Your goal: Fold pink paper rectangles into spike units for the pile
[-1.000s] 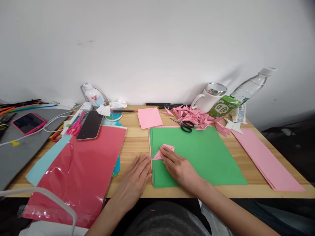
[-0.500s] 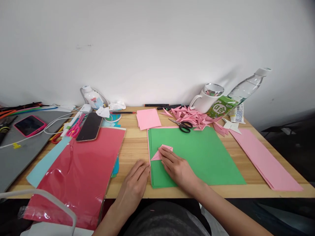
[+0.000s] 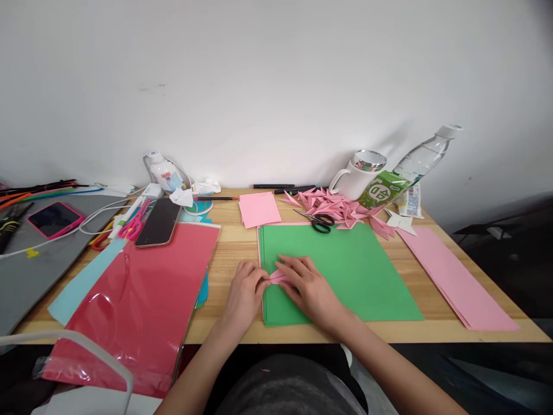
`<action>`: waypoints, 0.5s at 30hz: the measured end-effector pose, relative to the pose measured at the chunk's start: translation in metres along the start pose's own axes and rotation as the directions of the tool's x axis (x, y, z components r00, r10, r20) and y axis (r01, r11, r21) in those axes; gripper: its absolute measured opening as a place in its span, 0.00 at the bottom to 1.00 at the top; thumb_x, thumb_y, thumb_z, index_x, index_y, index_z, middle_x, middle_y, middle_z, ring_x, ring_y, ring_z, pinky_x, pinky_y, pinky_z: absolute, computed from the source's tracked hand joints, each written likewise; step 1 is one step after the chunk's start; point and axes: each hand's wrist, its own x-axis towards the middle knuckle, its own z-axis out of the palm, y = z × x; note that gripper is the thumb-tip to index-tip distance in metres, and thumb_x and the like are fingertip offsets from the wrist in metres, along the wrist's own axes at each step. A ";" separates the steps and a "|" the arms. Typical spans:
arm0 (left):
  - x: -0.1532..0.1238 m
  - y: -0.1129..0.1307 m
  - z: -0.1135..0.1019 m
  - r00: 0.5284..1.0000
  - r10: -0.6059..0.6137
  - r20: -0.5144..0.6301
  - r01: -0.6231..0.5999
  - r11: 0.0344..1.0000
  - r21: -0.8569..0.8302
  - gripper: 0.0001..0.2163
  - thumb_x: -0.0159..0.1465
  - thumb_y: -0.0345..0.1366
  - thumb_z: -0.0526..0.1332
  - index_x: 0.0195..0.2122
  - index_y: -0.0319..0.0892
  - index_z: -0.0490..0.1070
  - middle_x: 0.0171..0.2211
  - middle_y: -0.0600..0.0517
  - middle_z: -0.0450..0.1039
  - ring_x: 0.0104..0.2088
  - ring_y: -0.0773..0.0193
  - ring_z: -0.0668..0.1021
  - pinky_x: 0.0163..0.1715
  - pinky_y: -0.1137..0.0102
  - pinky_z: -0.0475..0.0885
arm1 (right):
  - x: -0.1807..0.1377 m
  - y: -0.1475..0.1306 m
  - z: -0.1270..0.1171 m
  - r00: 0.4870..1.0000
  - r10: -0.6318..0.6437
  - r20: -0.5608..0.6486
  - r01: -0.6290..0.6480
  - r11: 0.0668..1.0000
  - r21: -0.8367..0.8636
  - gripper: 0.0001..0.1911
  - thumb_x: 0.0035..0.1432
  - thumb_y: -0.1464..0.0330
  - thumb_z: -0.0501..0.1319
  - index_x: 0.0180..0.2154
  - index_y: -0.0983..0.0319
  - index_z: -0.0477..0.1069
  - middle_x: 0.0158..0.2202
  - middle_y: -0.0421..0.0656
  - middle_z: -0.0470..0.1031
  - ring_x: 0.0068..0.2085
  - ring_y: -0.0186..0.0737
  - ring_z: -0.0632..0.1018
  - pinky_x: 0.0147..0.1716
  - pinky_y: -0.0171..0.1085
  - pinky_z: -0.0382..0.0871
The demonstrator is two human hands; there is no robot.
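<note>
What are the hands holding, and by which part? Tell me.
The left hand pinches a small folded pink paper by its narrow left end; the right hand's fingers cover the other end, hiding their exact grip.

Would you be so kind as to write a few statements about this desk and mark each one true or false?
1. The left hand and right hand both touch the small folded pink paper. True.
2. The small folded pink paper is over the red sheet. False: it is over the green paper stack.
3. Black-handled scissors lie at the far edge of the green paper stack. True.
4. The square pink sheets lie to the right of the white mug. False: the square pink sheets lie to the left of the white mug.
5. Pink scissors lie to the left of the black smartphone. True.
</note>
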 end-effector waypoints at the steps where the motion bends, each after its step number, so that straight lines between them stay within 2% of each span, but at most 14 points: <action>1: 0.001 -0.001 0.000 1.000 -0.002 0.015 0.002 1.000 -0.014 0.05 0.59 0.27 0.58 0.27 0.41 0.69 0.29 0.52 0.68 0.34 0.62 0.70 0.34 0.66 0.70 | 0.003 0.000 -0.002 1.000 0.002 0.029 -0.001 1.000 -0.015 0.15 0.59 0.70 0.57 0.48 0.61 0.68 0.46 0.50 0.71 0.45 0.45 0.71 0.41 0.44 0.72; 4: 0.005 -0.001 0.000 0.998 -0.056 0.015 0.057 0.995 -0.078 0.04 0.57 0.26 0.60 0.31 0.41 0.71 0.31 0.51 0.70 0.36 0.61 0.71 0.36 0.66 0.69 | 0.013 0.003 -0.010 0.991 0.059 0.122 -0.054 0.998 -0.039 0.09 0.55 0.68 0.61 0.39 0.61 0.72 0.37 0.48 0.71 0.40 0.46 0.71 0.38 0.45 0.71; 5: 0.007 -0.001 0.000 0.995 -0.097 -0.001 0.096 0.988 -0.120 0.05 0.57 0.27 0.60 0.34 0.41 0.71 0.32 0.51 0.71 0.36 0.61 0.71 0.37 0.65 0.69 | 0.017 0.005 -0.012 0.984 0.081 0.158 -0.083 0.997 0.005 0.06 0.53 0.68 0.63 0.35 0.62 0.72 0.34 0.47 0.72 0.39 0.45 0.72 0.37 0.44 0.70; 7: 0.015 0.002 -0.002 0.977 -0.209 -0.027 0.196 0.948 -0.252 0.09 0.56 0.30 0.61 0.40 0.40 0.72 0.33 0.50 0.73 0.35 0.61 0.73 0.38 0.65 0.69 | 0.027 0.009 -0.016 0.959 0.159 0.234 -0.210 0.955 0.210 0.05 0.54 0.67 0.62 0.29 0.63 0.70 0.29 0.43 0.72 0.32 0.39 0.72 0.32 0.38 0.68; 8: 0.020 0.004 -0.003 0.962 -0.274 -0.014 0.253 0.906 -0.339 0.09 0.58 0.32 0.60 0.40 0.39 0.72 0.32 0.50 0.73 0.32 0.63 0.73 0.35 0.67 0.69 | 0.033 0.012 -0.018 0.933 0.238 0.268 -0.325 0.879 0.348 0.09 0.55 0.65 0.60 0.27 0.63 0.69 0.26 0.41 0.71 0.27 0.35 0.71 0.27 0.35 0.67; 9: 0.026 0.006 -0.005 0.944 -0.329 0.025 0.307 0.849 -0.431 0.09 0.59 0.35 0.59 0.39 0.39 0.73 0.30 0.50 0.74 0.29 0.64 0.73 0.31 0.69 0.68 | 0.038 0.014 -0.019 0.897 0.300 0.324 -0.430 0.763 0.482 0.13 0.55 0.61 0.60 0.26 0.64 0.68 0.24 0.39 0.71 0.24 0.33 0.70 0.24 0.33 0.65; 11: 0.040 0.011 -0.009 0.928 -0.346 0.137 0.357 0.729 -0.584 0.10 0.60 0.38 0.58 0.32 0.38 0.75 0.25 0.51 0.73 0.25 0.67 0.71 0.26 0.72 0.66 | 0.049 0.017 -0.019 0.849 0.327 0.414 -0.527 0.475 0.705 0.17 0.52 0.56 0.61 0.26 0.64 0.67 0.23 0.39 0.72 0.24 0.33 0.72 0.23 0.32 0.65; 12: 0.048 0.013 -0.010 0.926 -0.332 0.181 0.367 0.672 -0.644 0.11 0.59 0.39 0.58 0.29 0.37 0.75 0.22 0.52 0.72 0.23 0.69 0.70 0.24 0.73 0.64 | 0.054 0.019 -0.018 0.835 0.334 0.436 -0.537 0.323 0.780 0.17 0.49 0.55 0.63 0.27 0.64 0.67 0.24 0.39 0.74 0.25 0.35 0.74 0.24 0.33 0.66; 13: 0.056 0.014 -0.012 0.925 -0.329 0.188 0.363 0.626 -0.690 0.11 0.58 0.39 0.59 0.27 0.37 0.75 0.20 0.53 0.70 0.21 0.70 0.68 0.22 0.74 0.62 | 0.058 0.020 -0.017 0.833 0.334 0.440 -0.523 0.221 0.823 0.18 0.48 0.55 0.64 0.28 0.64 0.68 0.25 0.40 0.75 0.26 0.35 0.75 0.25 0.33 0.67; 15: 0.070 0.014 -0.013 0.927 -0.338 0.160 0.335 0.561 -0.757 0.09 0.55 0.38 0.63 0.28 0.37 0.76 0.17 0.55 0.68 0.20 0.71 0.68 0.21 0.75 0.59 | 0.063 0.023 -0.014 0.837 0.352 0.419 -0.479 0.101 0.872 0.18 0.46 0.55 0.65 0.29 0.64 0.69 0.25 0.41 0.76 0.27 0.36 0.76 0.26 0.34 0.69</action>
